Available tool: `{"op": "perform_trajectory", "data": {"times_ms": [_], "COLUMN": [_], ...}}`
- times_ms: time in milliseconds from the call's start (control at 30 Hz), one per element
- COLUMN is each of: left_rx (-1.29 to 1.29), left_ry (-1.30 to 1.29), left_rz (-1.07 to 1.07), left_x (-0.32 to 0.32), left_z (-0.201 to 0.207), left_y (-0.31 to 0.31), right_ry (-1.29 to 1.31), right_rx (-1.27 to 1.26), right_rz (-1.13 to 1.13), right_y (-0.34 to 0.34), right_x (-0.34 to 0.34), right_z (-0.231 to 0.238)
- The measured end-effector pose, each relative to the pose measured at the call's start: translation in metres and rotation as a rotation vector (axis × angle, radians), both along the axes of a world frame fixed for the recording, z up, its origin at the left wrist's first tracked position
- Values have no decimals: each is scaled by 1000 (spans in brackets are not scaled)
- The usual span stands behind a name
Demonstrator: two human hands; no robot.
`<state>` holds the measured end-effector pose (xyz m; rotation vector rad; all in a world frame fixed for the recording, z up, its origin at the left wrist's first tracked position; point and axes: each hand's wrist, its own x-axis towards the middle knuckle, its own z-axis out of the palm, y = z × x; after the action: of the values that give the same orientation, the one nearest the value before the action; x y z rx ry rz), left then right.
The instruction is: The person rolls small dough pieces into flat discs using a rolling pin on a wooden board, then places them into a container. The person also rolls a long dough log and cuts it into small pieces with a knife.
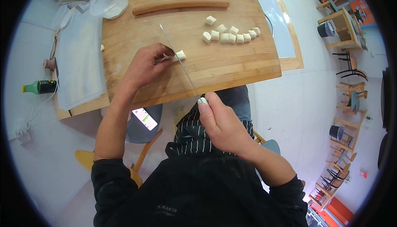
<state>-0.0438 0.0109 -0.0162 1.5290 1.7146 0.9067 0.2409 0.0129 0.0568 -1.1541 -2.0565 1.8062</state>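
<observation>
My left hand [149, 63] is closed on a short roll of pale dough [180, 55] on the wooden board [235, 63]. The fingertips press close to the knife blade. In my right hand [221, 121] is the light handle of a knife [182, 63]. Its thin blade slants up and to the left, standing edge-down across the dough, with a stub of dough showing on its right side. Right of the blade lie several cut dough pieces [224, 37], most of them in a curved row. One more piece [210, 20] sits a little above them.
A wooden rolling pin [182, 6] lies along the board's far side. At the left are a translucent sheet [80, 61] and a clear plastic tub [111, 3] with white powder. A green-capped bottle [41, 87] stands further left. A lit phone [144, 119] rests on a chair below the board.
</observation>
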Motion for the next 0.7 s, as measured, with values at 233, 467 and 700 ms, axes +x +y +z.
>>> {"op": "perform_trajectory", "data": {"times_ms": [233, 467, 700], "left_rx": [93, 166, 158], "left_ry": [140, 399, 403], "left_rz": [-53, 47, 78], "left_x": [-2, 16, 34], "left_z": [-8, -15, -12], "left_y": [2, 3, 12], "right_ry": [-77, -144, -86], "right_rx": [98, 247, 99], "right_rz": [44, -112, -120], "right_y": [-1, 39, 36], "right_x": [-9, -28, 10], "right_z": [-5, -19, -9]}}
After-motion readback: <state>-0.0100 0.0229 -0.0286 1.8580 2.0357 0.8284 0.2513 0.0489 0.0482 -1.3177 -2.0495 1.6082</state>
